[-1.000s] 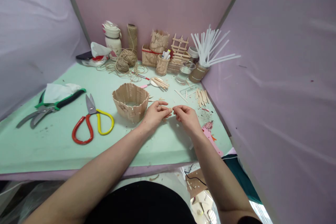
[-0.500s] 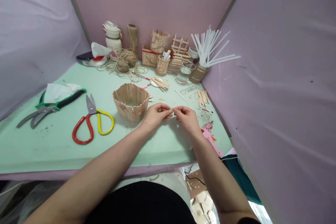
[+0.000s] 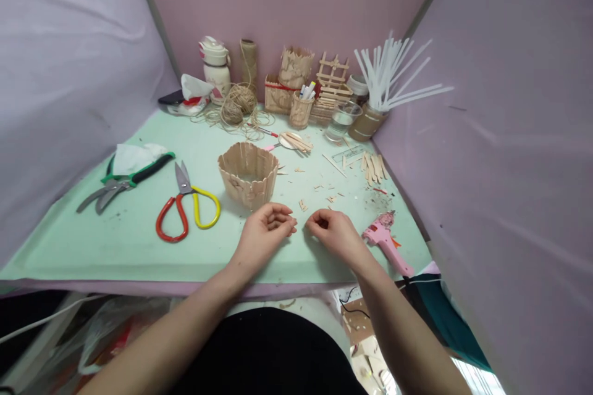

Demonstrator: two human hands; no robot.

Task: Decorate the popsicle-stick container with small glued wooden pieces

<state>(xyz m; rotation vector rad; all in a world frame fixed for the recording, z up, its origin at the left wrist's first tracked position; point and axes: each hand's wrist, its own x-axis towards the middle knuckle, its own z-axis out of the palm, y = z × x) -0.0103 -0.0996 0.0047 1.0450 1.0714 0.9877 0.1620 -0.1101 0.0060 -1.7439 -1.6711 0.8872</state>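
My left hand [image 3: 269, 229] is over the near part of the table, its fingers curled and the thumb tip against them; whatever it may hold is too small to make out. A short gap away, my right hand [image 3: 334, 231] is closed in a pinch, and its fingertips hide anything between them. Just behind my left hand stands a basket of wooden craft sticks [image 3: 249, 188] with a wavy rim. Small wood scraps [image 3: 303, 205] lie on the table beyond the gap between the hands. To the right of my right hand rests a pink glue gun [image 3: 386, 244].
Scissors [image 3: 184, 188] and pruning shears [image 3: 118, 184] lie at left. Craft sticks [image 3: 373, 168] are at right. Along the back stand twine balls [image 3: 238, 105], a bottle [image 3: 216, 71], a pen cup [image 3: 301, 110], a water cup [image 3: 340, 123] and white glue sticks [image 3: 386, 77].
My hands have drawn apart from where their fingertips met and come nearer to me. The view has shifted, and wood scraps and the glue gun show more fully.
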